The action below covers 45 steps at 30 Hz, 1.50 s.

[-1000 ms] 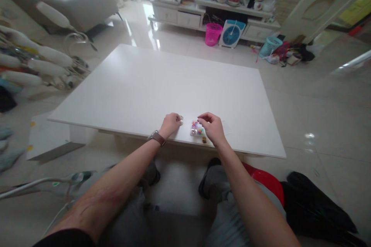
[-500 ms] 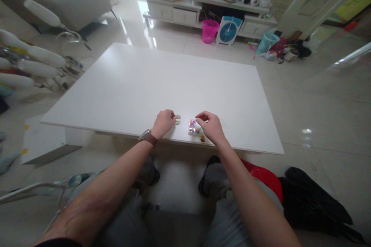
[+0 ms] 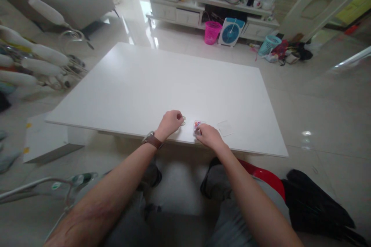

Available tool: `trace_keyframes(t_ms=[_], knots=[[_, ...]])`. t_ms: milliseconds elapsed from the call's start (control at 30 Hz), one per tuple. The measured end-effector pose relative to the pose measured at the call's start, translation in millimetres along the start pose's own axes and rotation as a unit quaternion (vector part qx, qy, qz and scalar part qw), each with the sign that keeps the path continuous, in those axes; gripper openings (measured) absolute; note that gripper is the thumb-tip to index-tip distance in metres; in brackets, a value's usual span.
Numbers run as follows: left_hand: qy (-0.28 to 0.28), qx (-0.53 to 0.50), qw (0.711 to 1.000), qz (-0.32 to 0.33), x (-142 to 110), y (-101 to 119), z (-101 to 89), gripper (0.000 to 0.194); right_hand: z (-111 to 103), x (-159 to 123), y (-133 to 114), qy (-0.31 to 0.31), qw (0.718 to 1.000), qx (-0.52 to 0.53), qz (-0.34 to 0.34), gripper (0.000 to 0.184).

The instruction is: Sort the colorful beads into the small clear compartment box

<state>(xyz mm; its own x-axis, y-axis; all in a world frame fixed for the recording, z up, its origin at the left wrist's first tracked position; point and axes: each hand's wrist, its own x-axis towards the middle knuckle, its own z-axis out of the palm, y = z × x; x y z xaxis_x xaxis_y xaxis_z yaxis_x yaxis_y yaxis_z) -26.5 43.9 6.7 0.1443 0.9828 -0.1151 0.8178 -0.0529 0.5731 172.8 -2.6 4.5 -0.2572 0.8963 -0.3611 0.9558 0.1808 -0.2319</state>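
Observation:
My left hand (image 3: 171, 122), with a watch on its wrist, is closed in a pinch just above the table near its front edge. Small pale ring-like pieces (image 3: 183, 123) lie at its fingertips, partly covered; whether the fingers grip one is unclear. To the right, my right hand (image 3: 210, 136) reaches down into a small clear compartment box (image 3: 195, 123) of colourful little pieces. Its thumb and finger are pinched together over the near compartment, and anything between them is too small to make out. The hand covers much of the box.
A thin clear lid-like sheet (image 3: 226, 128) lies right of the box on the white table (image 3: 174, 77). The table's front edge runs close below both hands. Beyond stand a pink basket (image 3: 212, 32), a blue fan (image 3: 231, 32) and a low cabinet (image 3: 188, 17). A red stool (image 3: 266, 177) is beneath me.
My right hand has moved down from above the box into its near compartment, now covering the yellow-and-dark piece beside it. My left hand stays pinched by the ring-like pieces. The view has shifted slightly.

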Motion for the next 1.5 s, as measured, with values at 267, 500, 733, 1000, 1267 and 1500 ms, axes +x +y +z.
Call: trace_keyframes(t_ms=[267,500,733,1000,1267,1500], knots=[[-0.009,-0.006,1.0,0.012,0,-1,0.8,0.019,8,3,1,0.0,1.0,0.001,0.008,0.019],[-0.016,-0.01,1.0,0.026,-1,-5,3.7,0.02,8,5,-2,0.002,1.0,0.0,0.013,0.019],[-0.022,-0.005,0.999,0.023,-1,-4,5.0,0.02,10,4,-3,-0.01,1.0,-0.011,0.011,0.023],[-0.026,-0.011,0.999,0.027,-1,-2,8.9,0.018,8,2,-5,-0.03,0.999,-0.022,0.028,0.027],[-0.033,-0.011,0.999,0.037,-1,-2,12.3,0.02,5,0,-8,-0.034,0.999,-0.027,0.026,0.029],[-0.034,-0.01,0.999,0.041,-1,-2,12.7,0.021,7,0,-8,-0.045,0.998,-0.03,0.038,0.028]])
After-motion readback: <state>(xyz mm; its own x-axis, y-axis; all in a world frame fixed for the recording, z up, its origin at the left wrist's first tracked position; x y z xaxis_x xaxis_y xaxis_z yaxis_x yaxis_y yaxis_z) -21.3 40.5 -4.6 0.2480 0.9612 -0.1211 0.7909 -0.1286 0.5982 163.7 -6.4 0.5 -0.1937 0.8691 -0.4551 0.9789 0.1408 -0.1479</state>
